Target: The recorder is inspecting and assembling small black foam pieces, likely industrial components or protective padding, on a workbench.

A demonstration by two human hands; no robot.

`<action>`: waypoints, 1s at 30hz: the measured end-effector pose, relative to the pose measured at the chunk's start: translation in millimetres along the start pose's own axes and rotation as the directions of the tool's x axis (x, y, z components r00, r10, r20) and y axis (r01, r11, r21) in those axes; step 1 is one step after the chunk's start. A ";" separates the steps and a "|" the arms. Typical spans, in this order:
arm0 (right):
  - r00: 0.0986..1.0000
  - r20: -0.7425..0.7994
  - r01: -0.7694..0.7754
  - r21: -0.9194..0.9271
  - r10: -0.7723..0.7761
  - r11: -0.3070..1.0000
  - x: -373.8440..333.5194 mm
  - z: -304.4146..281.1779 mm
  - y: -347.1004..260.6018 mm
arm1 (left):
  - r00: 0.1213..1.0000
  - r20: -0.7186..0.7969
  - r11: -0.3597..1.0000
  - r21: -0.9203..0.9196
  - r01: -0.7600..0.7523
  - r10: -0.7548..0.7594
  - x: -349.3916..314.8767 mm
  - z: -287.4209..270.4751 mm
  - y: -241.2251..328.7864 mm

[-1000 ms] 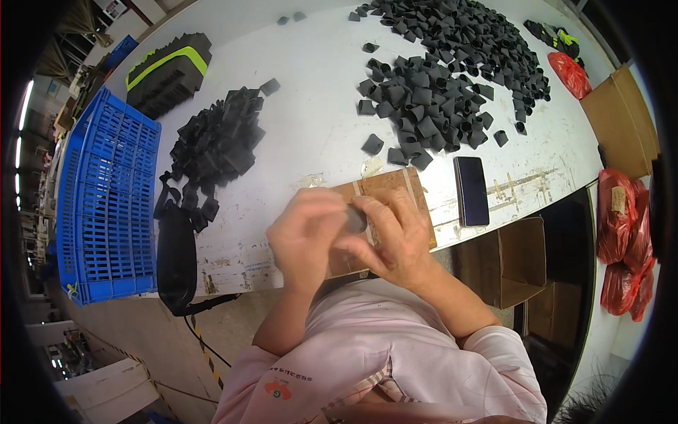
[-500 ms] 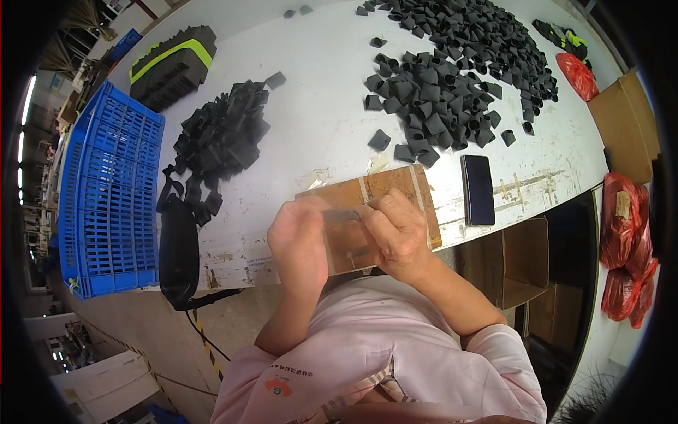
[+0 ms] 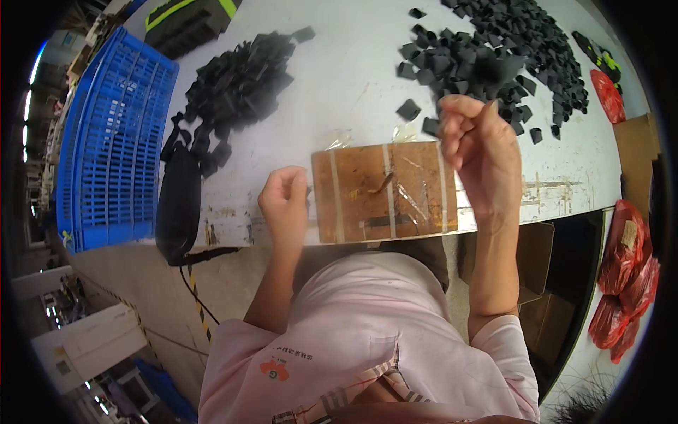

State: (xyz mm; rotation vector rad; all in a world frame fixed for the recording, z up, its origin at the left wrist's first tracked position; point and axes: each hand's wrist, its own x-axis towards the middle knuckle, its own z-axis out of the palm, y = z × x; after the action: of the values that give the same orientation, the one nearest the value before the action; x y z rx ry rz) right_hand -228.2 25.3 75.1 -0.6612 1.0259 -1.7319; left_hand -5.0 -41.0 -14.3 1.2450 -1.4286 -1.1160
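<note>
Fingers of the right hand (image 3: 482,145) are hovering half-curled, thumb parted, visibly holding nothing, near heaped dark-grey flattened fabric-like tubes (image 3: 519,42) lying on the white table (image 3: 353,78). Left hand (image 3: 284,198) is hanging loosely curled beside the brown tape-striped board (image 3: 360,177); contents: cannot tell. Tubes are looking light, soft; probably best pinched across flat sides.

Black tube pieces (image 3: 519,35): small, open-ended, heaped upper right
Flat black pieces (image 3: 239,81): overlapping, loosely piled upper left
Dark blur (image 3: 496,69): probably another piece, against the tubes
Brown board (image 3: 359,177): tape-striped, flat, near edge
</note>
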 end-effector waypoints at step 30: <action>0.992 0.062 -0.083 -0.358 0.113 0.930 -66.2 39.6 137.5 | 0.809 0.399 0.600 -0.543 0.588 -0.432 -43.4 -25.9 -18.5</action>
State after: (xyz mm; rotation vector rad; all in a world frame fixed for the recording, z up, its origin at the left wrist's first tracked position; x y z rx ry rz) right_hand -107.4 50.8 -23.0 -0.8847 1.3069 -1.4318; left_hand 27.1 -1.1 -30.8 1.0382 -0.6771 -2.0108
